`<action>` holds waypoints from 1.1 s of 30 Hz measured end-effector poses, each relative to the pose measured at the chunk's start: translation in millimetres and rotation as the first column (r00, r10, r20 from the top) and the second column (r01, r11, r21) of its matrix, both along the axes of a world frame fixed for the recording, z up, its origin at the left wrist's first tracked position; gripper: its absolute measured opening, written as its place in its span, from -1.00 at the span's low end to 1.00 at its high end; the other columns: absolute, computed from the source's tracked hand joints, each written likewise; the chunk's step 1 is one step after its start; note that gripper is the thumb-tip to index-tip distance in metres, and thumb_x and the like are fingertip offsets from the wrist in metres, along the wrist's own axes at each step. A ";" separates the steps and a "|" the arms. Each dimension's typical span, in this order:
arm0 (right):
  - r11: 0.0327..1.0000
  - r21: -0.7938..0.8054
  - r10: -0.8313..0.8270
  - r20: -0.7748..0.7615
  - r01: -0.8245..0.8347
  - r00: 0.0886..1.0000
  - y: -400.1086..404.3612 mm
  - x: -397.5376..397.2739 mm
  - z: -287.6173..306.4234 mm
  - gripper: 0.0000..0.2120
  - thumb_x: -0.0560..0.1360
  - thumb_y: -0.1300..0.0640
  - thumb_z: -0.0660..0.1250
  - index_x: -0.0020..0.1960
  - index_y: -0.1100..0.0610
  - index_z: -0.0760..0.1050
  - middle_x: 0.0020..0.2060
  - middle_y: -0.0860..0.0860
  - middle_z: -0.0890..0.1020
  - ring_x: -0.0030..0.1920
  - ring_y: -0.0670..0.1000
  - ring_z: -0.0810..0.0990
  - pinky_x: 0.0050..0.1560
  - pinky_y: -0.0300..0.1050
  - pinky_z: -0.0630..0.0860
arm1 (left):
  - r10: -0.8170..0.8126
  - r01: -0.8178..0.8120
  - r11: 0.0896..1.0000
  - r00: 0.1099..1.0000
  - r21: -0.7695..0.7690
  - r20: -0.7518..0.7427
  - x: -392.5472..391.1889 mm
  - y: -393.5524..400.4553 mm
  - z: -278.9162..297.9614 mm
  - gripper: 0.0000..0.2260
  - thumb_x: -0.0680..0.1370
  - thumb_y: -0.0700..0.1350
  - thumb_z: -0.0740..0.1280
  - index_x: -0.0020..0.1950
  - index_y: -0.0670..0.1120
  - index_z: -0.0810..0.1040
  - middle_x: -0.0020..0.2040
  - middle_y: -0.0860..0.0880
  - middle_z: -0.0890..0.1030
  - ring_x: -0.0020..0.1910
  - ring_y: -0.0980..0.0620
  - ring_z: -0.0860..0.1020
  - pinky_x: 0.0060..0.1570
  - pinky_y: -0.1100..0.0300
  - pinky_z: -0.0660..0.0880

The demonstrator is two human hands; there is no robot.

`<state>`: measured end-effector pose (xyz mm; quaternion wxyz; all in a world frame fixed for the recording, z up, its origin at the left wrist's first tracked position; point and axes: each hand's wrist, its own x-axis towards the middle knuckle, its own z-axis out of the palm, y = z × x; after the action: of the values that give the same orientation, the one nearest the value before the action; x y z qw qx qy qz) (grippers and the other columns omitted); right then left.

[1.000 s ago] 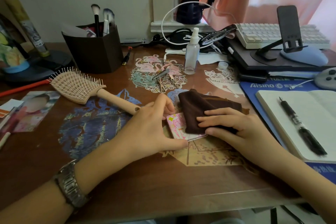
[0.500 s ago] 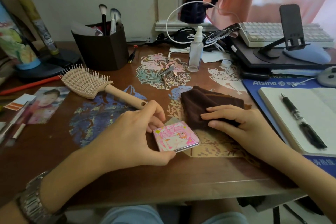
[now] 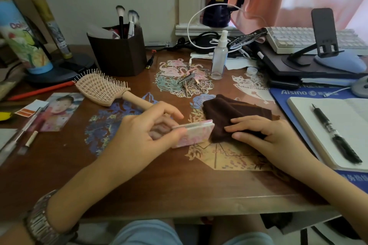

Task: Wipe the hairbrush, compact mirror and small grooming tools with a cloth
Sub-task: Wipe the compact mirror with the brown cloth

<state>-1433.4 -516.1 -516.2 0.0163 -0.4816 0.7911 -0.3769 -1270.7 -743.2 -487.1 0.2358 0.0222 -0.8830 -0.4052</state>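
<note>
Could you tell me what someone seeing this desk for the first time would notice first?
Front and centre, the left hand holds a pink compact mirror tipped up on edge, right beside the brown cloth that the right hand holds on the desk. Behind them to the left lies a peach hairbrush, and small metal grooming tools sit farther back, near the middle.

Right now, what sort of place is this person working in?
Probably a home desk doubling as a dressing table: a keyboard, an open notebook, and makeup brushes in a dark holder.
</note>
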 end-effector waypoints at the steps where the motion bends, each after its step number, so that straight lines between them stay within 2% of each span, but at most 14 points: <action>1: 1.000 -0.002 -0.002 -0.002 0.002 1.000 0.0 -0.2 -0.1 -0.77 0.45 -0.03 0.32 0.07 -0.09 0.64 0.09 -0.24 0.60 0.15 -0.33 0.53 0.16 -0.50 0.37 | 0.025 -0.026 0.999 0.999 -0.037 -0.025 -1.8 0.1 -0.4 -0.84 0.47 0.02 0.44 0.00 0.04 0.58 -0.20 0.09 0.64 -0.25 0.16 0.63 -0.27 0.29 0.56; 4: 1.000 0.000 -0.005 0.002 0.005 1.000 0.1 -0.5 -0.3 -0.77 0.45 -0.01 0.33 0.07 -0.08 0.64 0.09 -0.22 0.60 0.15 -0.33 0.53 0.17 -0.50 0.36 | 0.083 -0.085 0.991 0.996 -0.105 -0.026 -6.6 1.7 -0.8 -0.87 0.49 -0.12 0.40 0.03 -0.01 0.61 -0.33 0.16 0.54 -0.39 0.27 0.52 -0.40 0.49 0.36; 6: 1.000 0.006 -0.006 0.001 0.006 1.000 0.0 -0.8 -0.3 -0.77 0.45 0.00 0.33 0.07 -0.08 0.64 0.09 -0.23 0.60 0.15 -0.33 0.53 0.17 -0.50 0.36 | 0.108 -0.105 0.991 0.993 -0.081 0.039 -8.2 0.3 -1.5 -0.80 0.47 -0.17 0.43 0.06 0.01 0.59 -0.34 0.14 0.55 -0.33 0.29 0.56 -0.37 0.51 0.38; 8: 1.000 0.008 -0.007 -0.002 0.007 1.000 0.1 -1.0 -0.4 -0.77 0.45 0.00 0.33 0.07 -0.08 0.64 0.09 -0.23 0.60 0.15 -0.32 0.53 0.17 -0.50 0.36 | 0.101 -0.097 0.994 0.989 -0.049 0.104 -8.1 -2.3 -3.6 -0.69 0.41 -0.17 0.49 0.10 0.07 0.55 -0.25 0.09 0.61 -0.24 0.22 0.61 -0.28 0.45 0.49; 10: 1.000 0.008 -0.005 -0.005 0.005 1.000 -0.1 -1.0 -0.3 -0.77 0.45 0.00 0.33 0.08 -0.08 0.64 0.09 -0.22 0.60 0.15 -0.31 0.54 0.18 -0.48 0.37 | 0.084 -0.070 0.993 0.984 -0.093 0.154 -8.5 -4.2 -6.0 -0.55 0.34 -0.11 0.55 0.15 0.12 0.48 -0.08 0.13 0.59 -0.13 0.19 0.60 -0.16 0.41 0.54; 12: 1.000 0.010 0.000 -0.003 0.001 1.000 -0.1 -0.9 -0.1 -0.76 0.45 -0.01 0.32 0.08 -0.08 0.63 0.10 -0.23 0.60 0.15 -0.32 0.54 0.18 -0.47 0.38 | 0.088 -0.054 0.984 0.976 -0.171 0.199 -9.7 -4.9 -7.1 -0.42 0.28 -0.02 0.58 0.21 0.15 0.41 0.05 0.25 0.48 -0.05 0.20 0.56 -0.08 0.46 0.49; 14: 1.000 0.005 0.000 0.000 0.000 1.000 0.0 -1.0 -0.4 -0.76 0.44 -0.03 0.31 0.08 -0.08 0.63 0.09 -0.23 0.60 0.15 -0.32 0.53 0.18 -0.48 0.37 | 0.092 -0.049 0.981 0.970 -0.188 0.227 -10.2 -5.5 -7.1 -0.35 0.24 0.03 0.59 0.24 0.15 0.37 0.07 0.34 0.38 -0.03 0.25 0.52 -0.06 0.48 0.46; 18: 1.000 0.002 -0.001 -0.005 0.001 1.000 -0.7 -1.3 -1.0 -0.77 0.45 -0.01 0.32 0.08 -0.09 0.63 0.09 -0.24 0.59 0.15 -0.32 0.53 0.18 -0.48 0.37 | 0.081 -0.035 0.983 0.965 -0.181 0.248 -8.2 -3.3 -5.5 -0.36 0.23 0.02 0.59 0.22 0.15 0.37 0.07 0.36 0.35 -0.01 0.31 0.49 -0.06 0.41 0.50; 21: 1.000 0.003 0.003 -0.010 -0.003 1.000 -0.3 -2.1 -1.3 -0.78 0.46 -0.03 0.33 0.08 -0.09 0.63 0.10 -0.25 0.59 0.15 -0.32 0.53 0.18 -0.49 0.37 | 0.089 -0.048 0.986 0.959 -0.158 0.268 -6.0 -2.3 -2.6 -0.37 0.22 0.02 0.59 0.20 0.14 0.40 0.03 0.31 0.43 -0.09 0.26 0.55 -0.12 0.31 0.54; 25: 1.000 0.003 0.007 -0.014 -0.007 1.000 0.4 -2.1 -1.8 -0.78 0.46 -0.03 0.33 0.08 -0.08 0.63 0.09 -0.24 0.59 0.16 -0.32 0.53 0.18 -0.49 0.37 | 0.021 -0.029 0.999 0.917 0.015 0.398 -0.9 -5.6 -0.3 -0.38 0.18 -0.02 0.63 0.18 0.14 0.47 0.01 0.15 0.60 -0.22 0.18 0.64 -0.14 0.12 0.62; 27: 1.000 0.001 0.003 -0.004 -0.003 1.000 0.4 -1.6 -1.2 -0.77 0.45 -0.01 0.33 0.08 -0.08 0.63 0.09 -0.23 0.60 0.15 -0.32 0.53 0.18 -0.49 0.37 | -0.035 -0.005 0.996 0.882 0.084 0.470 2.3 -4.4 0.4 -0.36 0.17 -0.02 0.63 0.19 0.17 0.48 -0.09 0.10 0.66 -0.22 0.16 0.65 -0.11 0.07 0.62; 30: 1.000 0.011 0.001 0.000 -0.001 1.000 0.3 -0.9 -0.1 -0.75 0.45 -0.04 0.30 0.08 -0.09 0.63 0.11 -0.23 0.59 0.15 -0.32 0.53 0.17 -0.49 0.38 | -0.018 0.016 1.000 0.857 0.009 0.515 4.4 -4.0 1.7 -0.36 0.15 0.09 0.62 0.19 0.20 0.49 -0.17 0.10 0.64 -0.20 0.22 0.61 -0.08 0.11 0.60; 33: 1.000 0.012 0.002 0.011 -0.002 1.000 0.6 -0.6 0.5 -0.75 0.44 -0.05 0.30 0.08 -0.09 0.63 0.11 -0.21 0.60 0.15 -0.31 0.53 0.18 -0.47 0.38 | 0.023 0.049 0.990 0.869 -0.132 0.495 5.5 -3.0 4.7 -0.36 0.15 0.21 0.57 0.20 0.21 0.50 -0.10 0.22 0.55 -0.08 0.30 0.52 -0.10 0.28 0.53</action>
<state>-1434.0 -515.5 -515.7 0.0241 -0.4801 0.7927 -0.3749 -1265.2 -746.2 -482.5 -0.0001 0.1026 -0.9403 -0.3246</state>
